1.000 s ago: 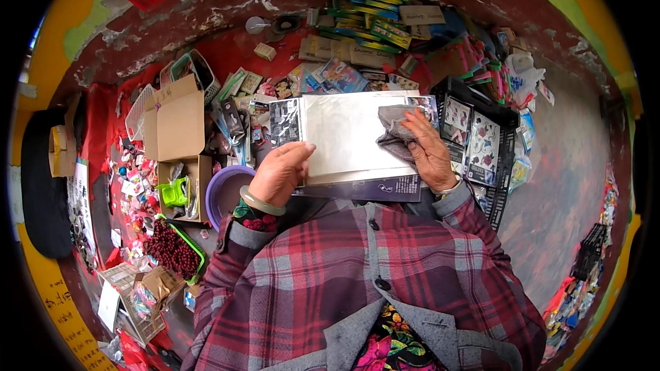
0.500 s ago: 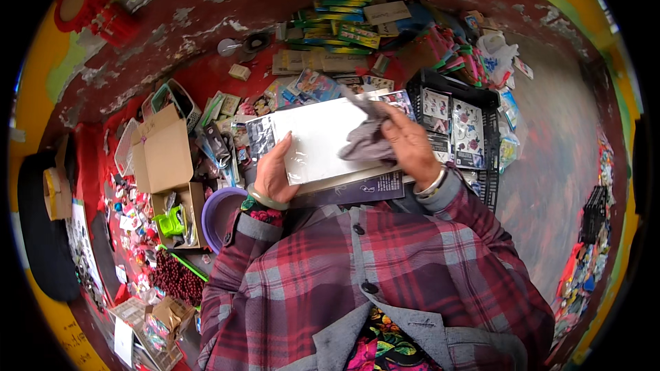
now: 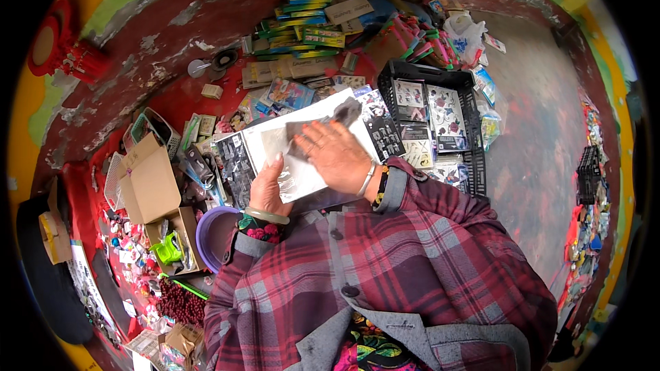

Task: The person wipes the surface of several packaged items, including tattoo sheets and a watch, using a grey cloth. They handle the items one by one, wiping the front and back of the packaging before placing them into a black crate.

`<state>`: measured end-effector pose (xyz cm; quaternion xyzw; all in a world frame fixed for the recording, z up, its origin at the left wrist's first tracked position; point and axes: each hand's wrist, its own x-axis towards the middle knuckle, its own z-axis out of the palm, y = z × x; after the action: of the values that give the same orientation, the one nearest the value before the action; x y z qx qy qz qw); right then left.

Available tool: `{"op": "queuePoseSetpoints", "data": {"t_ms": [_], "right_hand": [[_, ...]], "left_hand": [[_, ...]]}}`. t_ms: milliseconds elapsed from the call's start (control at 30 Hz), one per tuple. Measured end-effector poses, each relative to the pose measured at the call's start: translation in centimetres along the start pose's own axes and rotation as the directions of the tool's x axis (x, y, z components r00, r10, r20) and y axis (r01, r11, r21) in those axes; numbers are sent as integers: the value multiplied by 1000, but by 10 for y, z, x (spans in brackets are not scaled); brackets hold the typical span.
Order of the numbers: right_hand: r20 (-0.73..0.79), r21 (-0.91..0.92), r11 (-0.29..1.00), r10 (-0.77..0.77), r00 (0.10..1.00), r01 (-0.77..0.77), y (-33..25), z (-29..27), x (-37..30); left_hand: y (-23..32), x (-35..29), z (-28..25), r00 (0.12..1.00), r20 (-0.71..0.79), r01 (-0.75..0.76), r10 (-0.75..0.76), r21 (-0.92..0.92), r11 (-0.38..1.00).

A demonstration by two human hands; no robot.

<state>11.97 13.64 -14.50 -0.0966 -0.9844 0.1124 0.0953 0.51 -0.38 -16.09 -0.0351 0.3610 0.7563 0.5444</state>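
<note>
A flat white board [image 3: 304, 184] in clear, shiny plastic lies tilted in front of my chest. My left hand [image 3: 267, 191] grips its lower left edge, thumb on top and the other fingers hidden beneath. My right hand [image 3: 338, 156] presses a crumpled grey cloth [image 3: 348, 111] onto the white face, its fingers straight and close together over the cloth, slightly blurred. Black-and-white printed sheets stick out from under the board: one printed sheet [image 3: 382, 125] on the right, another at the left edge.
A black plastic crate [image 3: 476, 158] with printed packets stands to the right. On the left are an open cardboard box [image 3: 152, 182] and a purple basin [image 3: 206, 237]. Stacked colourful boxes [image 3: 302, 24] lie at the back by the wall, with small goods scattered around.
My right hand has moved left across the white board with the cloth, going from bunching it above the surface to pressing it down. My left hand keeps its grip.
</note>
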Motion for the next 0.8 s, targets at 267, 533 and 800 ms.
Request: {"op": "queuePoseSetpoints", "data": {"t_ms": [267, 533, 800], "right_hand": [[-98, -136, 945, 286, 953, -298, 49, -23, -16], [-507, -62, 930, 283, 814, -362, 107, -49, -41], [-223, 490, 775, -331, 917, 399, -16, -31, -1]], "left_hand": [[4, -6, 4, 999, -38, -9, 9, 5, 1000], [4, -7, 7, 999, -14, -28, 29, 30, 999], [10, -4, -1, 984, 158, 112, -76, -228, 967]]}}
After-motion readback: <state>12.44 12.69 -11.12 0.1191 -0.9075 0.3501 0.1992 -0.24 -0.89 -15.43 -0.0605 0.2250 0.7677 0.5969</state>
